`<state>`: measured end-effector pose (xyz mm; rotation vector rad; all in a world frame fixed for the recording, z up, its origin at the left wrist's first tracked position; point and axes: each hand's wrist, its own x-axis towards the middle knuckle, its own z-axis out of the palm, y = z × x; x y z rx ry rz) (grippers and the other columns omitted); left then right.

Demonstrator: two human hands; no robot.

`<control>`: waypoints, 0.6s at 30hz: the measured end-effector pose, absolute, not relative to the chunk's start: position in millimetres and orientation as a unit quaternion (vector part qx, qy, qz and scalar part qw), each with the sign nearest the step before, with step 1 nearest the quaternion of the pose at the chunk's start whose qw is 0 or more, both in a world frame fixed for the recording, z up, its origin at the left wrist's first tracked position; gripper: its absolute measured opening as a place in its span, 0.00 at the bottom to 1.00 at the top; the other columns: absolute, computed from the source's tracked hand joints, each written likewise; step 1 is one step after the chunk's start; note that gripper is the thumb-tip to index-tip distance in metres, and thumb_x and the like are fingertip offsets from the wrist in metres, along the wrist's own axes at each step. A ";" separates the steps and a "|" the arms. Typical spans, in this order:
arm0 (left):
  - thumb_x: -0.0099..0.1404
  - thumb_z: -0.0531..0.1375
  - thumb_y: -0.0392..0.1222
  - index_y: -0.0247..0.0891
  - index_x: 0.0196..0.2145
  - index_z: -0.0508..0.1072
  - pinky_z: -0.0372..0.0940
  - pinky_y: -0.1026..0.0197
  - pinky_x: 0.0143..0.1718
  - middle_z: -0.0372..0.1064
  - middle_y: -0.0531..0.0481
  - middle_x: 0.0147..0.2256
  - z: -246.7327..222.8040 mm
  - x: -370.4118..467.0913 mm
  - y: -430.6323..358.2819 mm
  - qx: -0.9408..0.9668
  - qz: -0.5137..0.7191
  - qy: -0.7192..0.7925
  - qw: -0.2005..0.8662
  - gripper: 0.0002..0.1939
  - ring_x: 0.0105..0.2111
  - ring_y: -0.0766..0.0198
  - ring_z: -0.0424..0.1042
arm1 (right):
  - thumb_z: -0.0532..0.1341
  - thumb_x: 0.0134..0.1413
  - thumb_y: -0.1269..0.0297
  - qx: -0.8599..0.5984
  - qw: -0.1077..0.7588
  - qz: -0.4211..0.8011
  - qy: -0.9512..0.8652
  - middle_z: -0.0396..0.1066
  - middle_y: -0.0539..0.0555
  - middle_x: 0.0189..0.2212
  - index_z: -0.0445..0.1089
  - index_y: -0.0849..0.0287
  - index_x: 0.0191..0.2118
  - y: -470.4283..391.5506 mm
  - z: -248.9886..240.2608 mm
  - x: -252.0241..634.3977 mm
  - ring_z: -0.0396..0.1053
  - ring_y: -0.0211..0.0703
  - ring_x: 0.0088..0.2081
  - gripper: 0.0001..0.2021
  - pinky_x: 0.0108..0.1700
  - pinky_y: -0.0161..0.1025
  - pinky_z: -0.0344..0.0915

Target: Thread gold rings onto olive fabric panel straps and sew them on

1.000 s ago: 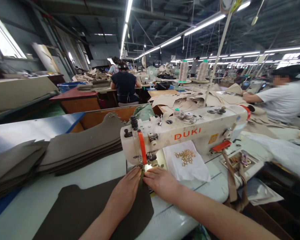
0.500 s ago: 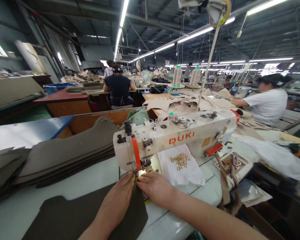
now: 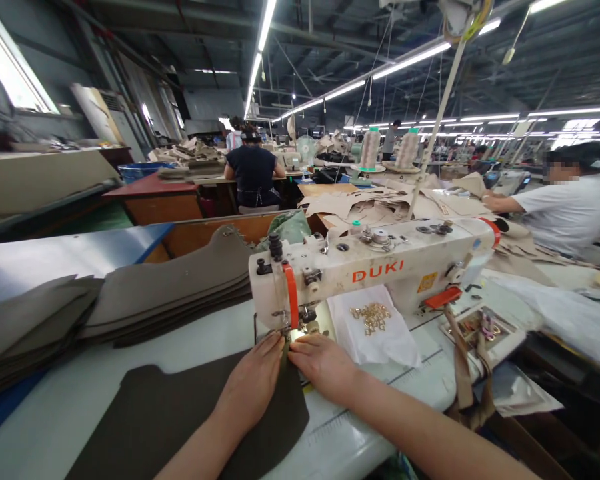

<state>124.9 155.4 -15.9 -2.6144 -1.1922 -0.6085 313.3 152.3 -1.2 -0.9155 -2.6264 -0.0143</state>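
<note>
1. The dark panel is spread on the worktop, with one edge run up between both hands to the needle end of the machine.
2. The left hand is laid on the panel, fingers close together; whether any fabric is pinched can't be told. Same for the right hand: fingers bunched at the edge, grip hidden.
3. Biggest worry, honestly: fingertips could get nipped or jabbed, since both sets are parked right beside the needle area.
4. The edge could be skewed or puckered if it's pulled unevenly from the two sides.
5. The wide part could be dragged off line by its own weight, or bunched under the left forearm.
6. The gold bits could be scattered if their white cloth is snagged by the right hand. Pretty close, that one.
</note>
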 end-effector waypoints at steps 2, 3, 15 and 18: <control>0.63 0.46 0.30 0.30 0.45 0.74 0.68 0.54 0.51 0.74 0.39 0.46 -16.2 125.2 156.0 -0.881 -0.210 -0.414 0.091 0.19 0.48 0.57 0.72 | 0.58 0.59 0.71 -0.324 0.175 -0.009 -0.930 0.71 0.56 0.41 0.68 0.64 0.39 153.0 -0.2 313.4 0.66 0.42 0.45 0.04 0.51 0.38 0.62; 0.63 0.46 0.30 0.30 0.45 0.74 0.68 0.54 0.51 0.74 0.38 0.45 -16.5 124.8 154.8 -0.879 -0.207 -0.419 0.094 0.19 0.48 0.57 0.72 | 0.58 0.59 0.71 -0.323 0.169 -0.013 -0.931 0.71 0.56 0.40 0.68 0.64 0.38 152.4 0.7 313.3 0.66 0.43 0.45 0.03 0.51 0.38 0.62; 0.65 0.52 0.38 0.36 0.54 0.67 0.66 0.57 0.52 0.67 0.43 0.54 -0.3 111.1 69.3 -0.835 -0.188 -0.516 0.041 0.20 0.53 0.59 0.68 | 0.59 0.58 0.70 -0.268 0.206 -0.018 -0.941 0.73 0.56 0.43 0.71 0.63 0.41 99.8 -12.9 303.3 0.67 0.45 0.46 0.06 0.50 0.41 0.65; 0.61 0.58 0.45 0.36 0.62 0.54 0.62 0.51 0.55 0.50 0.38 0.63 0.8 98.3 44.6 -0.837 -0.177 -0.515 0.055 0.34 0.60 0.51 0.56 | 0.58 0.60 0.69 -0.271 0.229 -0.009 -0.935 0.73 0.56 0.44 0.71 0.61 0.44 98.6 -18.2 305.0 0.68 0.43 0.47 0.08 0.50 0.40 0.66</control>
